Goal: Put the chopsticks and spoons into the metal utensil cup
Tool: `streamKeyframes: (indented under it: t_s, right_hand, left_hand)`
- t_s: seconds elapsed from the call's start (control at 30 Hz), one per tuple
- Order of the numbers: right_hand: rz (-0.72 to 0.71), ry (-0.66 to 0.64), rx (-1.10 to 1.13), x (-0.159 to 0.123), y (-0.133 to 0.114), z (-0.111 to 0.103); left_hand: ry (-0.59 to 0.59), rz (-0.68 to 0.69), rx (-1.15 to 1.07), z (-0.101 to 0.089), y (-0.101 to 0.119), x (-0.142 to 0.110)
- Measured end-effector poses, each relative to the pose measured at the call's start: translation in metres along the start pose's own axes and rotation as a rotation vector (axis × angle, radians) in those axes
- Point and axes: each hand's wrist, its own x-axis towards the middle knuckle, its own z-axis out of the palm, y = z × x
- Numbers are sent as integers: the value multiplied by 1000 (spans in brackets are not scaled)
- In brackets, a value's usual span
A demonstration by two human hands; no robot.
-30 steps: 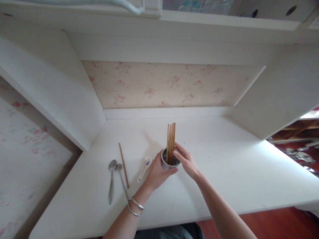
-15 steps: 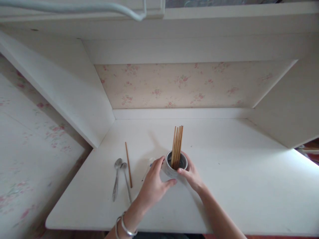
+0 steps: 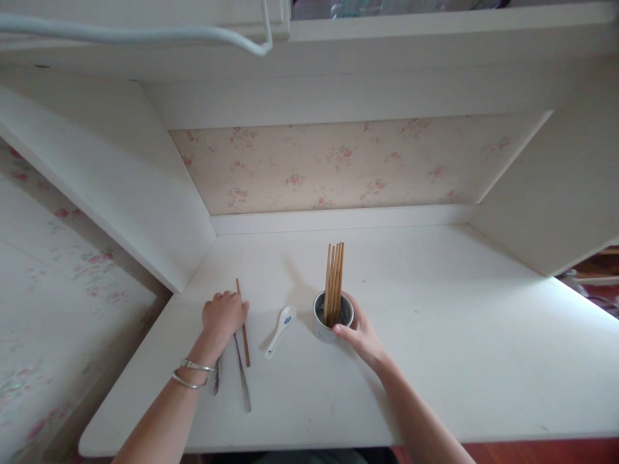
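Observation:
A round grey-white cup (image 3: pixel 325 334) holds a bundle of several wooden chopsticks (image 3: pixel 333 283) standing upright. Around the cup's right side wraps my right hand (image 3: pixel 356 328), its thumb by the near rim. My left hand (image 3: pixel 223 317) lies over the bowl ends of two metal spoons, fingers curled and pointing down; whether it grips anything is hidden. From under it show one spoon's slim handle (image 3: pixel 244 383) and part of the other's patterned handle (image 3: pixel 216 380). A single chopstick (image 3: pixel 246 345) passes beside the thumb.
Between the hands a white ceramic spoon (image 3: pixel 279 332) with a blue mark lies on the white tabletop (image 3: pixel 449 361). White side panels (image 3: pixel 159 187) flank the surface, and a shelf (image 3: pixel 362 96) overhangs the back. A white rod (image 3: pixel 145 33) crosses the upper left.
My left hand has left the cup's side and moved left onto the metal spoons, uncovering the ceramic spoon. My right hand stays at the cup. The view has shifted slightly.

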Motion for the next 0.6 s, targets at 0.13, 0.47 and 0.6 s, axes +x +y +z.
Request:
streamKeyframes:
  t_s: [0.13,0.47,0.6]
  right_hand:
    - [5,-1,9,-1,1,0]
    - [-4,-5,18,0,-1,0]
    - [-10,-5,11,0,-2,1]
  left_hand:
    - [-75,13,-44,5,2,12]
    - [76,39,-116,-40,13,28]
    - [356,122,-422,-87,29,21]
